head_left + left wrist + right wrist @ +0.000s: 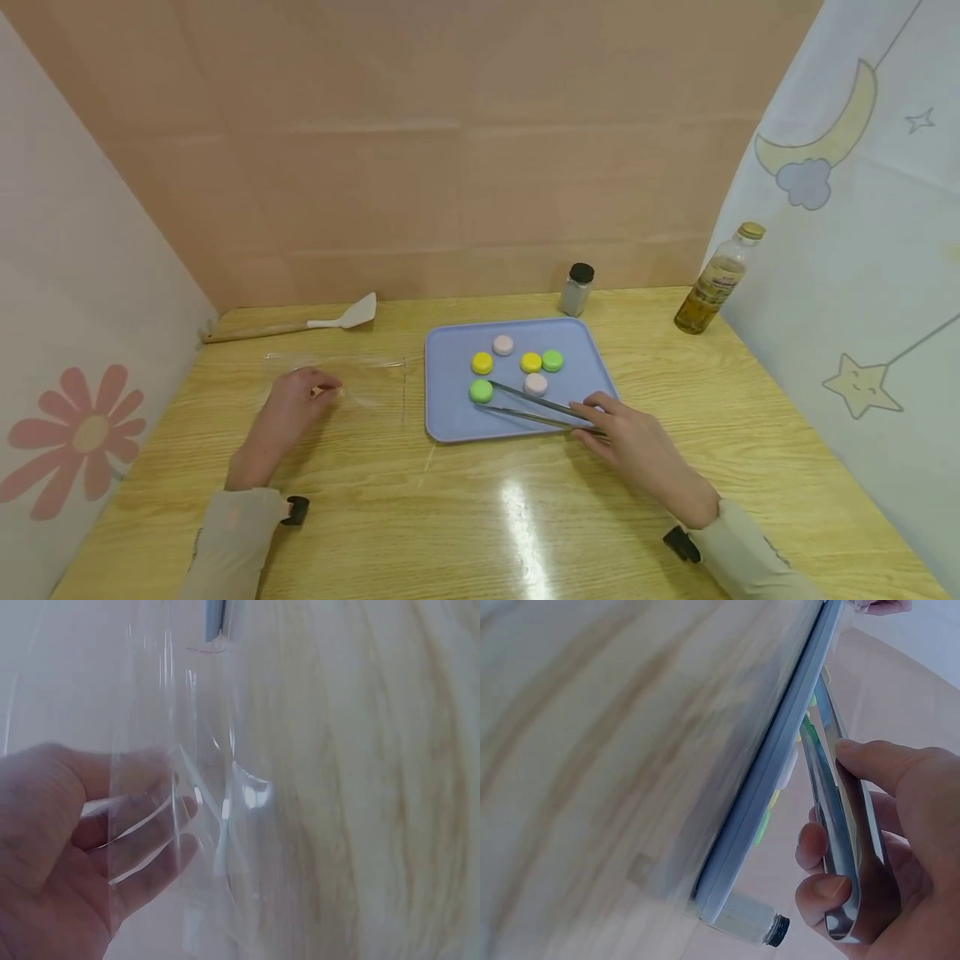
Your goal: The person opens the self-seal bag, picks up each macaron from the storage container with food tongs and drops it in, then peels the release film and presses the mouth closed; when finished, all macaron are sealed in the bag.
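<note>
My left hand [294, 404] pinches the edge of a clear plastic bag [378, 379] lying left of the tray; in the left wrist view, the clear film [217, 847] covers its fingertips. My right hand [641, 446] grips metal tongs [536, 400], which reach over a light-blue tray [450, 429]. The tongs' tips stand at a green macaron-like round [481, 391], one at its upper right, one below; I cannot tell whether they touch it. In the right wrist view, thumb and fingers wrap the metal tongs [870, 877]. Other rounds on the tray are yellow [482, 362], pale pink [535, 384] and green [552, 360].
A spatula [300, 327] with white head and wooden handle lies at the back left. Behind the tray stands a small black-capped jar [576, 290]. A gold-capped oil bottle [712, 287] is at the back right. Cloth walls border the wooden table [420, 533].
</note>
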Demonstrator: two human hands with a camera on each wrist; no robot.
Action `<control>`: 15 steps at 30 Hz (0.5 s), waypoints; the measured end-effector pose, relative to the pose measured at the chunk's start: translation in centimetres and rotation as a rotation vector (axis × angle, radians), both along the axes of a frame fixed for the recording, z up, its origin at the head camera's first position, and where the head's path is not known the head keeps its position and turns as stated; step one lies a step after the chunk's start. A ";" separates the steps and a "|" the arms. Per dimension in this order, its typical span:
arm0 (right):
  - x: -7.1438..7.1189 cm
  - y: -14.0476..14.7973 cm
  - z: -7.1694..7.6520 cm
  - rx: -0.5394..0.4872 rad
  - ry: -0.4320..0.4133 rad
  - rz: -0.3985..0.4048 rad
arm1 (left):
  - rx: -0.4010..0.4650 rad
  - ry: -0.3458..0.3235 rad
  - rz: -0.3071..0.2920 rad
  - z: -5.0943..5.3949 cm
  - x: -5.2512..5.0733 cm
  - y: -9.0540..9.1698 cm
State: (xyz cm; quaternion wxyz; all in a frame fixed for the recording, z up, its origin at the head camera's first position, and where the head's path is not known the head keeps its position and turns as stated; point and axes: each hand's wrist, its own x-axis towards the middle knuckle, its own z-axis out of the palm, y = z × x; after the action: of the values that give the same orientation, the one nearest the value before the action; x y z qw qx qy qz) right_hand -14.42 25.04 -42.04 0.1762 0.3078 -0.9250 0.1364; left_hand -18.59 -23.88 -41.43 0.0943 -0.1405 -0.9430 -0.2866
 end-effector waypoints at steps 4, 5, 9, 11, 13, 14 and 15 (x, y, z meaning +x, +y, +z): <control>-0.1 -0.2 -0.1 -0.007 0.013 0.006 | 0.006 -0.015 0.000 0.1 0.1 -0.1; -0.2 -0.3 -0.1 -0.007 0.015 0.006 | 0.008 -0.016 -0.001 0.1 0.1 -0.2; -0.3 -0.4 -0.2 -0.001 0.028 0.006 | 0.032 -0.021 0.000 0.3 0.2 -0.2; -0.4 -0.5 -0.2 0.003 0.036 0.007 | 0.047 -0.022 0.002 0.4 0.2 -0.3; -0.4 -0.5 -0.2 0.001 0.043 0.013 | 0.046 -0.009 0.008 0.4 0.2 -0.4; -0.4 -0.6 -0.2 0.000 0.045 0.017 | 0.041 0.000 0.010 0.4 0.2 -0.5; -0.4 -0.6 -0.2 -0.001 0.046 0.020 | 0.037 0.006 0.012 0.4 0.2 -0.5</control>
State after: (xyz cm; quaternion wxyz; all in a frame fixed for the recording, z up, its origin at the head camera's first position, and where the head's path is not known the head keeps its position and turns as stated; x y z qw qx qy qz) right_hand -14.86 24.43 -42.23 0.1962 0.3199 -0.9176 0.1313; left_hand -18.41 -24.41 -41.08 0.1012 -0.1340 -0.9381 -0.3030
